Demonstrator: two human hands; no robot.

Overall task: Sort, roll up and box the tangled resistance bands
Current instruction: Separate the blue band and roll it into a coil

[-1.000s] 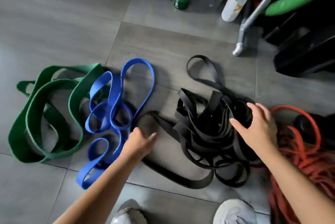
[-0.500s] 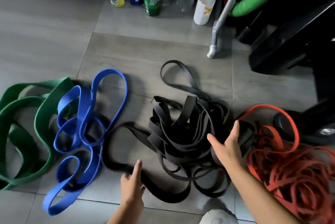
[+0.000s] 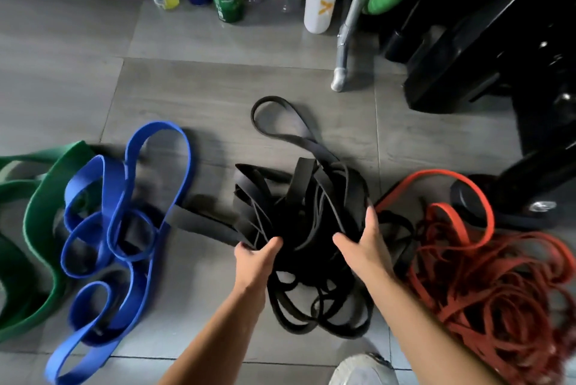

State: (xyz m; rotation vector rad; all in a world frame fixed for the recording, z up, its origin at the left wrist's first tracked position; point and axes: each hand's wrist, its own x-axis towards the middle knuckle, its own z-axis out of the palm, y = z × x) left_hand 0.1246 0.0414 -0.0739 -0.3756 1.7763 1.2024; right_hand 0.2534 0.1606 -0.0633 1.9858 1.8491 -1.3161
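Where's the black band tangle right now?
Head view, centre floor: the black band tangle lies between the blue bands on its left and the red bands on its right.

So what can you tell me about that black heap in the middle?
The black bands are flat, matte, rubbery-looking loops tangled into a heap on the grey floor, between the blue band and the red bands. One loop trails away from the person; a wide strap runs left. The left hand grips its near-left edge; the right hand presses its right side.
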